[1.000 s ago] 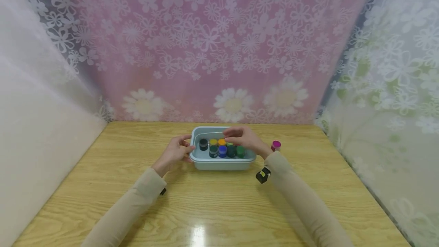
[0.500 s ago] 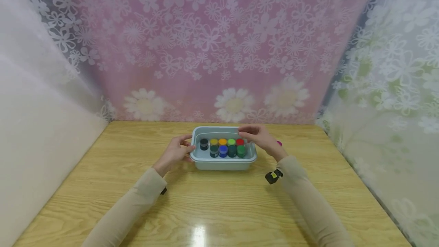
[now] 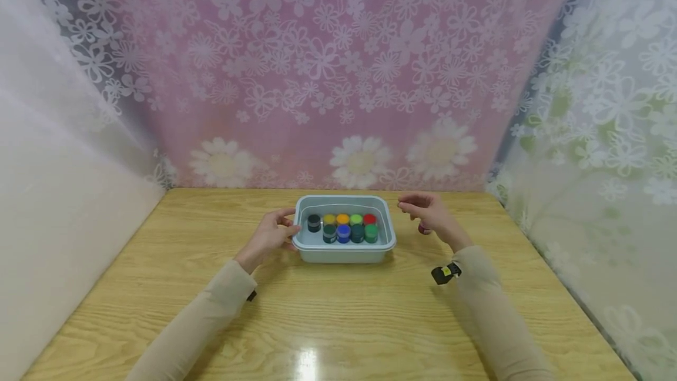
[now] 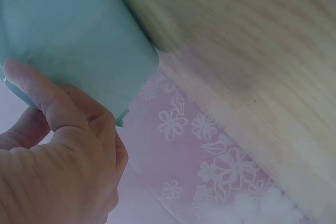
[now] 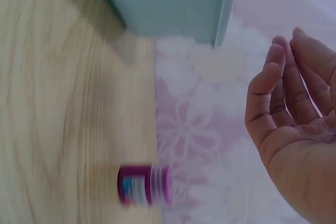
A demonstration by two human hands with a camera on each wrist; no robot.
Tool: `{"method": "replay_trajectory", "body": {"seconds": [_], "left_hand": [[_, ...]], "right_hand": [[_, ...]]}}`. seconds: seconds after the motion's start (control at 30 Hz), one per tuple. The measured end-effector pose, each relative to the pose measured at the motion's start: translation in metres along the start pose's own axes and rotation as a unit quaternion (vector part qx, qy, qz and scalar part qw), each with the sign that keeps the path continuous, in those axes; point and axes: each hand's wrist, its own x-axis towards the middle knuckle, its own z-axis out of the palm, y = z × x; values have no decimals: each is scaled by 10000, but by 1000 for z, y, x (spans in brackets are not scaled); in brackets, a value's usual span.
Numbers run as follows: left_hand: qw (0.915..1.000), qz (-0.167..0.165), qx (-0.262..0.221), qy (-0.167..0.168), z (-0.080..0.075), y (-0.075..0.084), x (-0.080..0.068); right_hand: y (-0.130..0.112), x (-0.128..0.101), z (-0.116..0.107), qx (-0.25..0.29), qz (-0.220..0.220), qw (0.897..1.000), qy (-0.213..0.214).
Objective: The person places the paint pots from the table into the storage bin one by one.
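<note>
A pale blue plastic basin (image 3: pixel 341 256) stands on the table. My left hand (image 3: pixel 271 233) grips its left end, thumb at the rim and fingers along the outer wall, as the left wrist view also shows. Inside stand small paint jars in two rows: a black jar (image 3: pixel 314 223), a yellow jar (image 3: pixel 329 219), an orange jar (image 3: pixel 342 219), a red jar (image 3: pixel 369 220), a blue jar (image 3: pixel 343 233) and several green ones. My right hand (image 3: pixel 428 213) hovers right of the basin, loosely curled and holding nothing. Below it a magenta paint jar (image 5: pixel 144 185) stands on the table, partly hidden in the head view.
The wood-grain table (image 3: pixel 317 316) reaches back to a pink flowered curtain (image 3: pixel 322 75). Pale curtains hang along the left and right sides. A black wrist camera (image 3: pixel 445 273) is strapped at the right sleeve.
My right hand has moved from above the jars out to the right, past the basin's edge and over the magenta jar. The red jar has come into sight. My left hand has stayed put.
</note>
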Motion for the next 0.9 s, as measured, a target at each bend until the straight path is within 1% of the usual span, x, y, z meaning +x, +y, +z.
{"method": "replay_trajectory", "body": {"seconds": [0.07, 0.17, 0.33, 0.47, 0.67, 0.77, 0.9], "left_hand": [[10000, 20, -2, 5, 0, -1, 1], [10000, 25, 43, 31, -1, -1, 2], [10000, -5, 46, 45, -1, 0, 2], [10000, -22, 59, 37, -1, 1, 1], [10000, -34, 44, -52, 0, 2, 0], [10000, -37, 24, -43, -1, 1, 0], [10000, -56, 2, -41, -2, 1, 0]], "right_hand": [[4, -1, -7, -65, -7, 10000, 12], [11, -4, -16, -300, -71, 9995, 2], [20, -7, -30, -654, -59, 9975, -276], [32, -6, -41, -921, -43, 9947, -446], [47, -7, -53, -1479, -107, 9879, -446], [51, -7, -56, -1531, -113, 9871, -464], [54, -6, -57, -1451, -120, 9882, -479]]}}
